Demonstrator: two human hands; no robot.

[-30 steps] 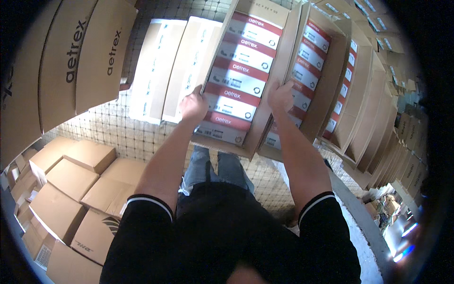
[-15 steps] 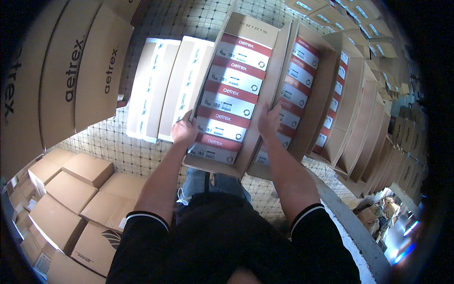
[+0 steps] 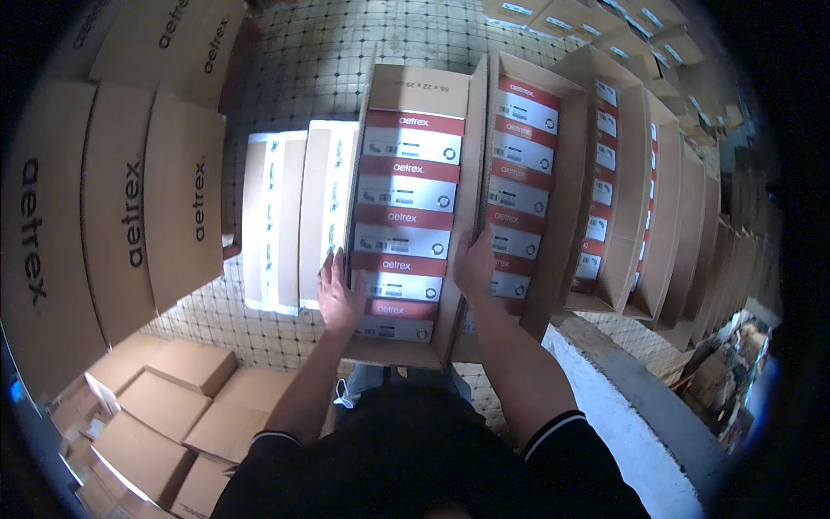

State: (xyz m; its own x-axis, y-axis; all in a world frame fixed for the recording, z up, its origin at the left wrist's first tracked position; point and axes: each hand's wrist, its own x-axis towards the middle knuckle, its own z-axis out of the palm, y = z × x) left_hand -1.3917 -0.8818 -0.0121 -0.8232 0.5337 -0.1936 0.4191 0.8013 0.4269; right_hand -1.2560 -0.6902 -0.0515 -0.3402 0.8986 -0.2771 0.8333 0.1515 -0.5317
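An open cardboard carton [image 3: 418,90] stands in front of me, holding a column of red-and-white shoe boxes [image 3: 405,195]. My left hand [image 3: 340,297] rests at its left wall near the front, fingers spread towards the neighbouring taped carton [image 3: 322,186] and the thumb on the inner side. On the opposite wall, my right hand [image 3: 475,266] is closed round the upper edge, thumb inside the carton. Some of its fingers are hidden on the far side. Directly to the right stands a second open carton [image 3: 553,156], filled with similar shoe boxes.
Another taped carton [image 3: 259,221] lies at left. Large closed cartons [image 3: 121,216] are stacked beyond it, with smaller brown boxes [image 3: 164,398] at lower left. More open cartons [image 3: 627,199] form a row rightwards, above a concrete ledge [image 3: 614,389]. Tiled floor [image 3: 415,30] shows ahead.
The carton between my hands has gone from slanted to nearly straight, close beside the taped carton. My left fingers have spread from their grip. The whole view has shifted too.
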